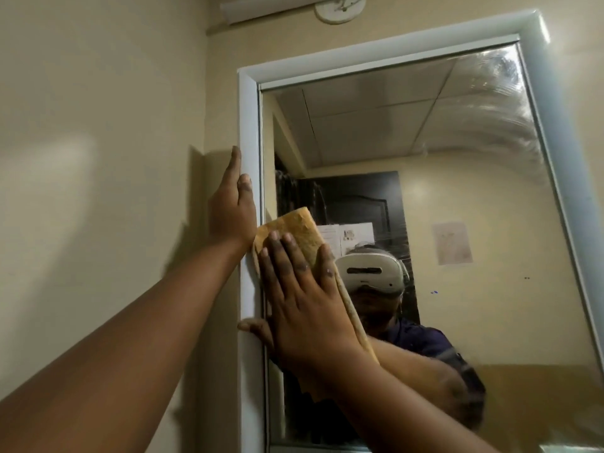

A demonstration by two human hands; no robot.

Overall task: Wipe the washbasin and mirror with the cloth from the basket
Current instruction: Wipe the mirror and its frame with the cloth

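A tall mirror (457,197) in a white frame (249,132) fills the right of the view. My right hand (304,299) lies flat on an orange-yellow cloth (294,228) and presses it against the glass by the left edge of the mirror, fingers spread. My left hand (232,207) rests flat against the outer left side of the frame, holding nothing. Wet wipe streaks show on the glass at the top right. The washbasin and basket are out of view.
A cream wall (98,158) lies to the left of the mirror. A white light fitting (277,8) and a round ceiling rose (340,9) sit above it. The glass reflects a person with a headset, a dark door and a paper notice.
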